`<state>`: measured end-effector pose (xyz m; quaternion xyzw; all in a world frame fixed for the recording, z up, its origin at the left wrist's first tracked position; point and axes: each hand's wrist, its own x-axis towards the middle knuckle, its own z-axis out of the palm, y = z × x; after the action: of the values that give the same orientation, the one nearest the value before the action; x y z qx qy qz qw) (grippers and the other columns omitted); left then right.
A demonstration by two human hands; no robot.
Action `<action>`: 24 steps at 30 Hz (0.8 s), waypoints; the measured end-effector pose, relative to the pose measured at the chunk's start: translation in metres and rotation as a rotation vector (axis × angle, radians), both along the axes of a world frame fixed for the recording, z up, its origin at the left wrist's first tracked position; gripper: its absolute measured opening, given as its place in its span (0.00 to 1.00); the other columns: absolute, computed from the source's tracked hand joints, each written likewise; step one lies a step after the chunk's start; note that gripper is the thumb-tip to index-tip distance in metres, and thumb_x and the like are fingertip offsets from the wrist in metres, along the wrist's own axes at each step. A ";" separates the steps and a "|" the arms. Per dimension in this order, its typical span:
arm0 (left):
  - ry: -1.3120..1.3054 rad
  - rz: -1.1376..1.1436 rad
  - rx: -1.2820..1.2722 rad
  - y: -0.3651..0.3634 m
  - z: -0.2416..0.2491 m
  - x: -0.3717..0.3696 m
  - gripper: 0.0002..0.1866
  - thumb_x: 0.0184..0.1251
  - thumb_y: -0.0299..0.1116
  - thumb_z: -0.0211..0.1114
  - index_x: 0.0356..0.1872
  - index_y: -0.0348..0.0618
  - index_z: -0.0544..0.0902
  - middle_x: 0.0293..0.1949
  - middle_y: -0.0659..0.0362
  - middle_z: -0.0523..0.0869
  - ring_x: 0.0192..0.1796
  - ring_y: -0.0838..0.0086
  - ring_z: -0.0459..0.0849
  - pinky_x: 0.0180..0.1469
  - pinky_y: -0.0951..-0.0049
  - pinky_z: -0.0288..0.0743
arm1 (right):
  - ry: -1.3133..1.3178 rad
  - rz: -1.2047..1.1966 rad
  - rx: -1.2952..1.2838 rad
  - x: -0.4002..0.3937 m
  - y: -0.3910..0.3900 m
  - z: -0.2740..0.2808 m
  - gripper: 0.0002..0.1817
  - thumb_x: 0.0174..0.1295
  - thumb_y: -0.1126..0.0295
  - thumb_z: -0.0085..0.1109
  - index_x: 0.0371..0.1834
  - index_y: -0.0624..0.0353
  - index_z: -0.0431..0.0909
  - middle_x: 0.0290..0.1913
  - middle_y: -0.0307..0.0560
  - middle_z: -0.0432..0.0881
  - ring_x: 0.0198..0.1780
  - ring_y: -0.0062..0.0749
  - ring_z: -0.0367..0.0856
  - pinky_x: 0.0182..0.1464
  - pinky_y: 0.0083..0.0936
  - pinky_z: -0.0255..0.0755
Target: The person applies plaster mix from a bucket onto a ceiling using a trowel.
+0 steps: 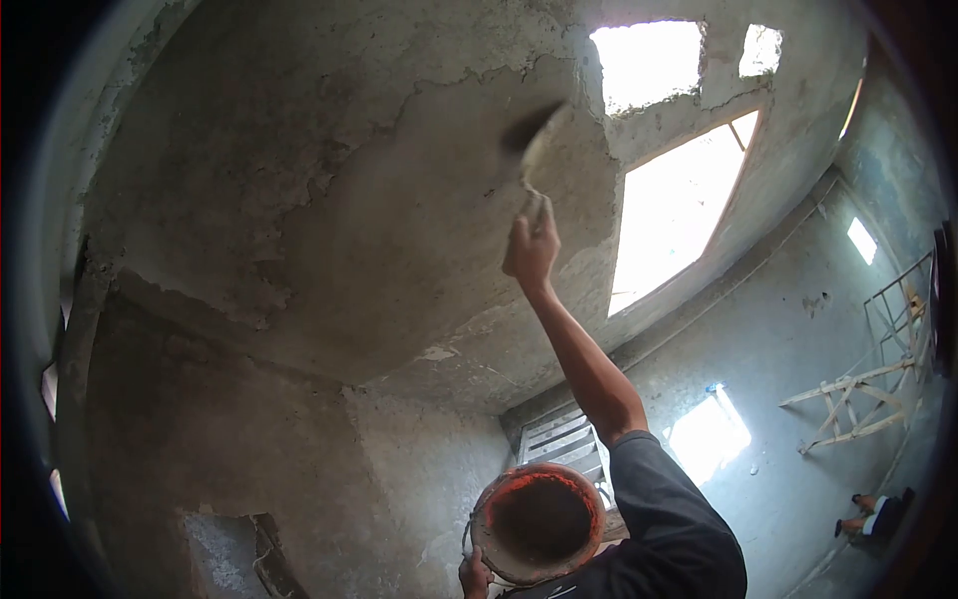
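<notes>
My right hand [534,250] is raised and closed round the handle of a trowel [542,145]. The blade, a little blurred, is at the grey plastered wall [429,200]; whether it touches cannot be made out. A smoother, damp-looking patch with ragged edges spreads around and left of the trowel. Low in the view, my left hand [475,576] grips the side of a round bucket [597,509] with an orange-red inner rim. Grey mortar [539,519] lies inside it. Part of the left hand is hidden below the frame edge.
Bright openings [679,215] pierce the wall to the right of the trowel. A slatted panel [562,439] is behind the bucket. A wooden trestle [858,394] stands at the far right, with part of another person [875,514] below it. A recess [225,554] shows at the lower left.
</notes>
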<state>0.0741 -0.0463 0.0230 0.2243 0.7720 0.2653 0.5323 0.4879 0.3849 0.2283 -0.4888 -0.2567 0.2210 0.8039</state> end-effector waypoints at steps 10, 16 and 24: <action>0.151 -0.132 0.193 -0.020 -0.053 -0.024 0.23 0.68 0.55 0.59 0.19 0.53 0.69 0.12 0.68 0.64 0.11 0.81 0.60 0.12 0.77 0.50 | -0.405 -0.005 0.022 0.015 -0.001 -0.011 0.26 0.64 0.72 0.53 0.66 0.63 0.67 0.32 0.43 0.80 0.27 0.19 0.77 0.29 0.20 0.72; 0.080 -0.020 0.152 -0.019 -0.057 -0.023 0.24 0.67 0.55 0.61 0.17 0.55 0.67 0.11 0.69 0.63 0.10 0.81 0.58 0.12 0.76 0.49 | -0.299 -0.214 -0.048 0.065 0.005 0.010 0.26 0.62 0.69 0.58 0.63 0.65 0.70 0.49 0.59 0.81 0.44 0.40 0.83 0.46 0.32 0.74; 0.070 0.026 0.127 -0.021 -0.084 -0.035 0.24 0.67 0.53 0.62 0.16 0.55 0.66 0.11 0.70 0.63 0.10 0.82 0.58 0.12 0.76 0.48 | -0.570 -0.367 -0.045 0.080 0.017 0.059 0.24 0.63 0.67 0.58 0.63 0.61 0.70 0.42 0.63 0.79 0.42 0.54 0.81 0.44 0.40 0.74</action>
<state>0.0391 -0.0670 -0.0606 0.2566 0.7746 0.3127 0.4861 0.5680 0.4015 0.2876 -0.5867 -0.3740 -0.0672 0.7151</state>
